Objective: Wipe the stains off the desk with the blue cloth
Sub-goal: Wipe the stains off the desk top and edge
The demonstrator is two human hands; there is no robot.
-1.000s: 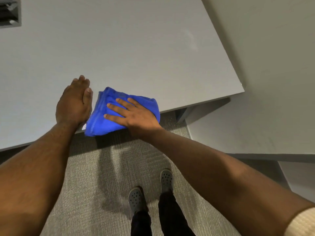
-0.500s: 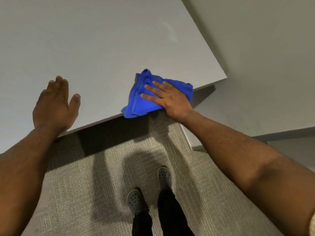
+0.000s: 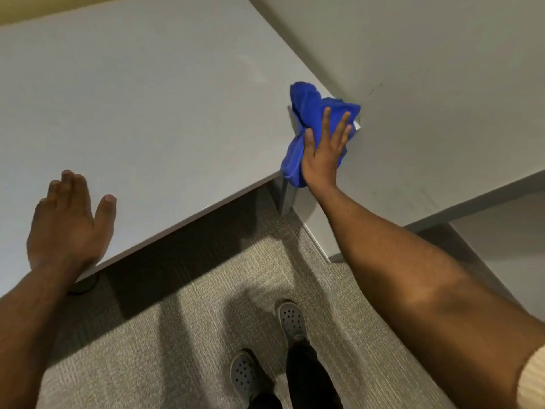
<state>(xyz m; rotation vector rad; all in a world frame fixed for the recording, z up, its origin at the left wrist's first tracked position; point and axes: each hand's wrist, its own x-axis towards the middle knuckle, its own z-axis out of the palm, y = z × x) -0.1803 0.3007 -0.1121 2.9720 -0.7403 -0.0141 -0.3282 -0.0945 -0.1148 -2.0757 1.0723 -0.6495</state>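
The blue cloth [image 3: 308,107] is bunched up at the right front corner of the grey desk [image 3: 147,113], partly hanging over the corner. My right hand [image 3: 324,149] lies flat on the cloth, fingers spread and pointing away from me, pressing it against the desk's corner. My left hand [image 3: 69,219] rests palm down on the desk near its front edge at the left, fingers apart, holding nothing. A faint pale smear shows on the desk top behind the cloth.
A grey partition wall [image 3: 427,98] stands right beside the desk's right edge, touching the cloth. Below the desk edge is grey carpet [image 3: 191,335] with my two grey perforated shoes [image 3: 290,320]. A round desk foot [image 3: 82,286] sits under the left part.
My right hand has slid the cloth along the front edge to the right, from beside my left hand to the desk's right corner. The cloth has bunched up. My left hand stayed on the desk.
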